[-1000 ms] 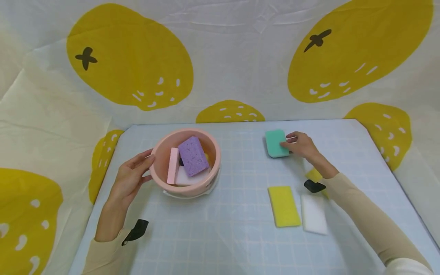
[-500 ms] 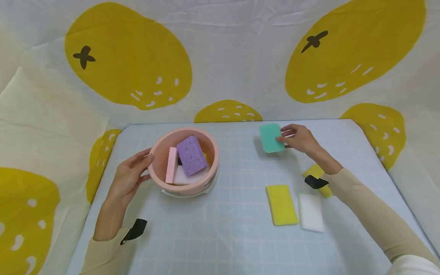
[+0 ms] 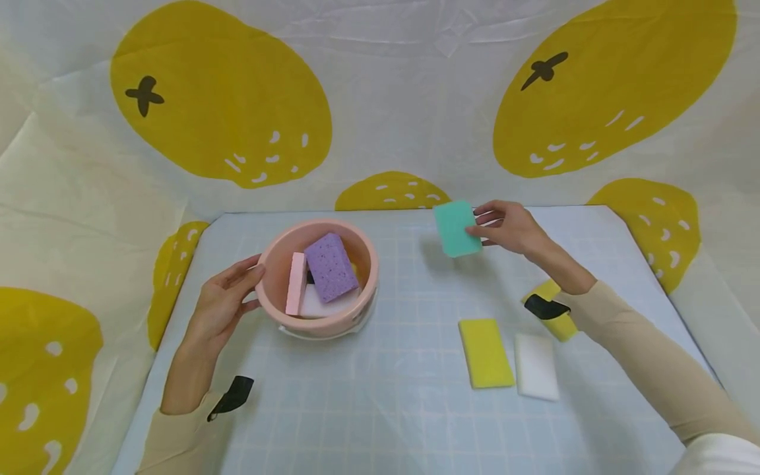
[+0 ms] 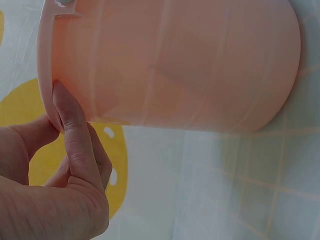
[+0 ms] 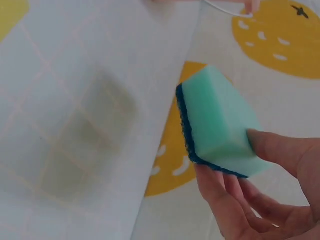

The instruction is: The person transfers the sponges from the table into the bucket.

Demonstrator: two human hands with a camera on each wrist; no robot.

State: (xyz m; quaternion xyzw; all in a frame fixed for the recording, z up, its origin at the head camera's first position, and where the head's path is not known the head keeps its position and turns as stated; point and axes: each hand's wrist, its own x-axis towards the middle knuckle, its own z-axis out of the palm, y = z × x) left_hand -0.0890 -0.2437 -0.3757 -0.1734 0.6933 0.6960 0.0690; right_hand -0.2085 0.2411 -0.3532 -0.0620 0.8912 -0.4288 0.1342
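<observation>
The right hand point(image 3: 512, 227) pinches a blue-backed, mint-green foam sponge point(image 3: 454, 229) aloft, right of the round pink plastic bucket point(image 4: 175, 65) whose rim point(image 4: 45, 60) the left hand point(image 3: 221, 303) grips; seemingly mid-transfer, it next needs rim clearance.

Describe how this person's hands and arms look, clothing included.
The left hand and right hand wear no gloves. The left sleeve and right sleeve are beige; a small black piece shows beside each. White cloth shows beyond the right sleeve.

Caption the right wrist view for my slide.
Right hand holds a dark-blue-backed green sponge above the table.
</observation>
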